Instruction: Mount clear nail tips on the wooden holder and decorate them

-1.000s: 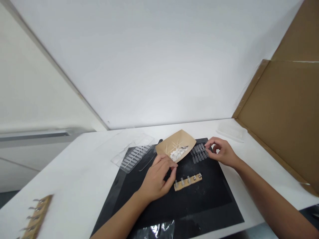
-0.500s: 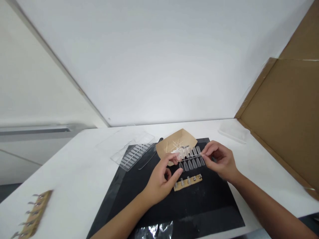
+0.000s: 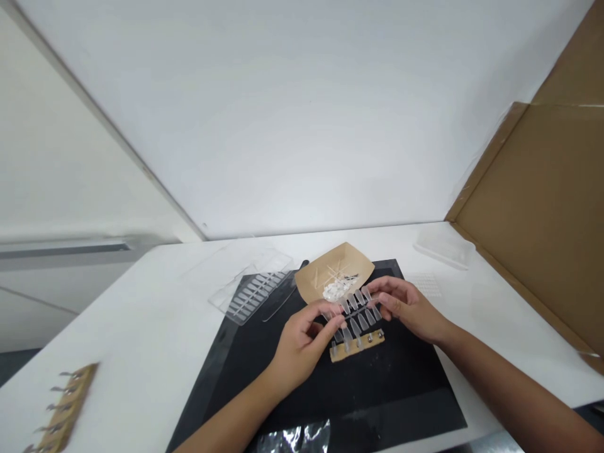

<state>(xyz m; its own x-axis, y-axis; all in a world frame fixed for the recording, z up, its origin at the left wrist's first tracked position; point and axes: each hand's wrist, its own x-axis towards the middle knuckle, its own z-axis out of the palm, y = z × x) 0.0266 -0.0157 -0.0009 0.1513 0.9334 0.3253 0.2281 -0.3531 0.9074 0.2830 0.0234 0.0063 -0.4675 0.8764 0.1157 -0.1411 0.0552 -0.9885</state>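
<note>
A clear rack of nail tips [image 3: 356, 311] is held above the black mat [image 3: 302, 412]. My left hand [image 3: 306, 343] pinches its left end between thumb and fingers. At its right end, the thumb and fingers of my right hand [image 3: 408, 308] are closed on it. Just below the rack, a cardboard strip [image 3: 352, 354] lies on the mat with small clear tips and shiny round pieces along it. Behind the rack sits a brown paper tray [image 3: 309, 277] with white bits and thin sticks inside.
Left of the tray are another nail tip rack [image 3: 257, 296] in clear packaging and a dark thin tool [image 3: 280, 305]. A second strip with upright pieces [image 3: 70, 402] lies far left. A clear lid [image 3: 443, 248] and a dotted sheet [image 3: 425, 284] are at right.
The rack has been lowered and tilted toward the cardboard strip. My right hand has moved left and its grip has shifted. More of the paper tray and the dotted sheet now show.
</note>
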